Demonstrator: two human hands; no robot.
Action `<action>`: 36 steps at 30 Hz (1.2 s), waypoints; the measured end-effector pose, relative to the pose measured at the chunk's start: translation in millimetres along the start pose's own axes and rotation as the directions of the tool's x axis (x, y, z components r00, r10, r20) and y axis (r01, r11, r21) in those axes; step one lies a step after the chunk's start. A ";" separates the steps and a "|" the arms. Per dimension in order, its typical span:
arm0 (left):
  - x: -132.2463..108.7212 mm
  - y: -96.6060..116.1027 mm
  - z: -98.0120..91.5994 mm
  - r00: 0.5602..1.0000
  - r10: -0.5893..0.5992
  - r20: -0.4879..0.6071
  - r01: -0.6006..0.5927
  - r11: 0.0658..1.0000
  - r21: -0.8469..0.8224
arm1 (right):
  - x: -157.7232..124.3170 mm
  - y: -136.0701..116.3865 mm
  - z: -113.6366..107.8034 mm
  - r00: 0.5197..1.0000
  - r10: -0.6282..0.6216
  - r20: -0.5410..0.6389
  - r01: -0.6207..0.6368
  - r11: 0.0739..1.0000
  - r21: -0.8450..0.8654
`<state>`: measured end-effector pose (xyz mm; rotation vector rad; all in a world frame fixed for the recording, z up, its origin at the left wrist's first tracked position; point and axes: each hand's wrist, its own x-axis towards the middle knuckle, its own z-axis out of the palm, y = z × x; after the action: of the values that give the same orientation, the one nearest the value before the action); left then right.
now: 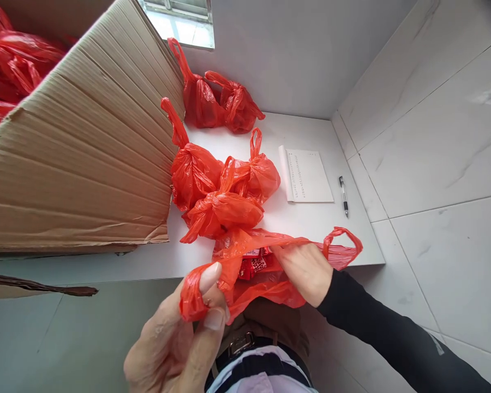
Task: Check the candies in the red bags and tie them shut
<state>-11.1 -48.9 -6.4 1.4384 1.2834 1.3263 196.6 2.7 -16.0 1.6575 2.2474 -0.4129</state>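
Note:
An open red plastic bag (265,289) hangs at the front edge of the white table, close to my body. My left hand (184,333) grips one of its handles, with the thumb and fingers closed on the looped plastic. My right hand (305,270) reaches down inside the bag, and its fingers are hidden there. Beside it in the bag lie small red printed packets (253,266). The bag's other handle (343,245) sticks out loose to the right, above my black sleeve.
Several knotted red bags (221,213) stand just behind, with two more (204,101) by the wall. A large cardboard box (90,142) holding red bags takes up the left. A notepad (311,176) and a pen (343,196) lie on the white table (270,123) at right.

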 end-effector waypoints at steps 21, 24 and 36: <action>12.4 7.2 12.0 0.996 0.082 -0.039 -0.082 0.996 -0.014 | 25.8 -5.1 15.2 0.972 -0.133 -0.192 0.137 0.991 0.007; 11.8 7.8 10.6 0.997 0.068 -0.040 -0.068 0.998 0.004 | 30.5 -5.3 18.6 0.951 -0.189 -0.244 0.199 0.980 0.014; 16.7 7.1 12.2 0.990 0.111 -0.086 -0.112 0.994 -0.007 | 19.7 -0.4 14.1 0.961 -0.188 -0.203 0.209 0.974 0.085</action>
<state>1.2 -32.8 2.0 1.4770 1.2634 1.4811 191.9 13.9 -37.1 1.5882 2.5909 -0.4418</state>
